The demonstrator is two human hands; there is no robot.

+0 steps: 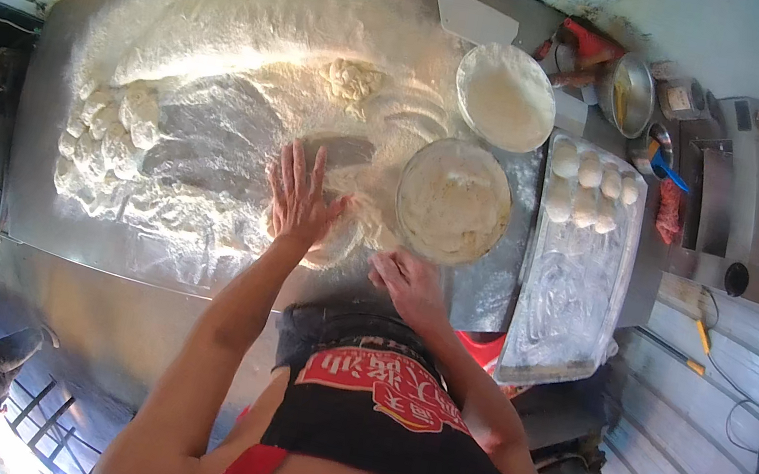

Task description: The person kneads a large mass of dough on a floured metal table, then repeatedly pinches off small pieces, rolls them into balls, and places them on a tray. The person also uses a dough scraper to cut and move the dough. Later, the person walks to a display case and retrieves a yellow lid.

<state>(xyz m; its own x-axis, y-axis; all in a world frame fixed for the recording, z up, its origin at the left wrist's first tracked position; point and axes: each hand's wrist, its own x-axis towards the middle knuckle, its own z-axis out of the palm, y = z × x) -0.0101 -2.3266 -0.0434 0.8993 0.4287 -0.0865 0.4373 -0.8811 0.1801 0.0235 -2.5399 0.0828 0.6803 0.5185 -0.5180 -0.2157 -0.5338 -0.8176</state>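
My left hand (302, 200) lies palm down with its fingers spread, on or just above a flattened round of dough (336, 245) at the near side of the floured metal worktop (317, 287). To its right, my right hand (409, 284) is loosely curled near the worktop's front edge; whether it pinches anything cannot be seen. Just beyond the right hand sits a round pan (454, 201) with a pale, floury content. A rough lump of dough (352, 82) lies farther back. Several floured dough pieces (111, 125) are grouped at the left.
A bowl of flour (505, 97) stands behind the pan, near a white scraper board (476, 18). At the right, a metal tray (571, 294) holds several dough balls (590, 173). Beyond are a metal bowl (627, 94), a blue-handled utensil (668, 170) and a steel machine (740, 201).
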